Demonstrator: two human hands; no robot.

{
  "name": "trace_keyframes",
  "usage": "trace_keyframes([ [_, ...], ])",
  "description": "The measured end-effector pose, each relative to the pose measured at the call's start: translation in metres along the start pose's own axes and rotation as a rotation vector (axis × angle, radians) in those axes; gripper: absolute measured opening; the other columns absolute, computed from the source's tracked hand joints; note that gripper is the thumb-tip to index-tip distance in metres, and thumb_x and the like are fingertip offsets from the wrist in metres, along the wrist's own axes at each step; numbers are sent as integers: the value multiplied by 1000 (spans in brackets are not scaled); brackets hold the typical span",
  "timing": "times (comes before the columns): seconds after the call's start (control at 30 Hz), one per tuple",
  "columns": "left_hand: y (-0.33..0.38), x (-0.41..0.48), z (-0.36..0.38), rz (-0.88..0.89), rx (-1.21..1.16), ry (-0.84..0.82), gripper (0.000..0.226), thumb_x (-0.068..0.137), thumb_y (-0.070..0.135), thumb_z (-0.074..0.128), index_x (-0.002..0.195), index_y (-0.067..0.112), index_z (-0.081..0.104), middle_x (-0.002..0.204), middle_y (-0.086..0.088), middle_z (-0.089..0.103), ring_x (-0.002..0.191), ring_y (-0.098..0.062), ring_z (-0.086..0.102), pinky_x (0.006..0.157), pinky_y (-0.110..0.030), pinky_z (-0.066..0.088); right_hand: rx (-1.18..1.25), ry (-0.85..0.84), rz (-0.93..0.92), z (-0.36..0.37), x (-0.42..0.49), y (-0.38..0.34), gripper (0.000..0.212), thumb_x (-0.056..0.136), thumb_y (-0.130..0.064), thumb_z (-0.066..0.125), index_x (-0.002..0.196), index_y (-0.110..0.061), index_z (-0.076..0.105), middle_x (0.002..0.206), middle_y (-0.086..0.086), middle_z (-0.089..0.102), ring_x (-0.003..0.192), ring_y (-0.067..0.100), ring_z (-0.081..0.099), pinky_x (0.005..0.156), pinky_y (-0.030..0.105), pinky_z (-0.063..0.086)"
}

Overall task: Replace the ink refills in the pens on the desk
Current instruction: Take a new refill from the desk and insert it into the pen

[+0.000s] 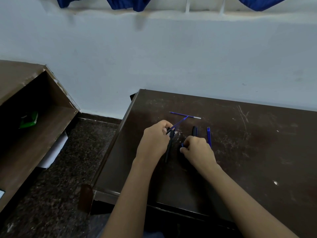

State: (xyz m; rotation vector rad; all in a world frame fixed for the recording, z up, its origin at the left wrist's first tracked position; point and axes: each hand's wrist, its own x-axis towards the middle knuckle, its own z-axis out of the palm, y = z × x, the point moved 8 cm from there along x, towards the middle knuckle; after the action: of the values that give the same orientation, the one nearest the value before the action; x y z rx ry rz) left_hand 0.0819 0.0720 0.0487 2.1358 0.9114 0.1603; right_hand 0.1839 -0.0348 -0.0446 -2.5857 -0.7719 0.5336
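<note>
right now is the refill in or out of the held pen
Partly out: blue refill juts from the black barrel in the left hand.

Pale blue-white wall (154, 57) fills the upper half, scuffed in places. Blue curtains (123, 3) hang along the top edge above a white ledge (171, 14). On the left is a brown wooden shelf unit (56, 115) with chipped edges, and a green packet (29, 120) lies inside it, contents unreadable. A white sheet (54, 150) sticks out below the shelf. The floor (68, 169) is dark and speckled, with a dark skirting strip (99, 116) at the wall base.
</note>
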Motion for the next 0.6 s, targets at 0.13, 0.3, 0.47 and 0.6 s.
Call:
trace_keyframes([
  [0.13, -1, 0, 0, -2, 0, 1, 32, 99, 10, 35, 113, 20, 61, 91, 2, 60, 66, -1, 47, 54, -11, 31, -17, 18, 22, 0, 0, 3, 24, 86, -32, 65, 103, -15, 60, 98, 6, 64, 89, 26, 66, 75, 44, 58],
  [0.3, -2, 0, 1, -25, 15, -9, 30, 100, 11, 35, 114, 20, 60, 93, 2, 60, 67, -1, 47, 53, -13, 30, 17, 40, 32, -10, -1, -1, 19, 86, -30, 65, 97, -14, 65, 94, 6, 67, 86, 25, 67, 75, 43, 58],
  [0.47, -1, -1, 1, -22, 0, -10, 28, 98, 12, 38, 113, 20, 59, 97, -1, 63, 79, -8, 52, 54, -14, 32, 669, 0, 103, -35, -9, -16, 15, 86, -29, 67, 84, -15, 72, 79, 1, 72, 66, 9, 63, 58, 22, 50],
  [0.6, 0, -2, 6, -17, -16, -76, 31, 97, 10, 38, 118, 21, 58, 98, -2, 63, 81, -7, 52, 55, -14, 31, 1181, -228, 193, -24, -23, -40, 10, 88, -20, 66, 90, -11, 71, 73, 0, 66, 61, 4, 55, 55, 16, 42],
])
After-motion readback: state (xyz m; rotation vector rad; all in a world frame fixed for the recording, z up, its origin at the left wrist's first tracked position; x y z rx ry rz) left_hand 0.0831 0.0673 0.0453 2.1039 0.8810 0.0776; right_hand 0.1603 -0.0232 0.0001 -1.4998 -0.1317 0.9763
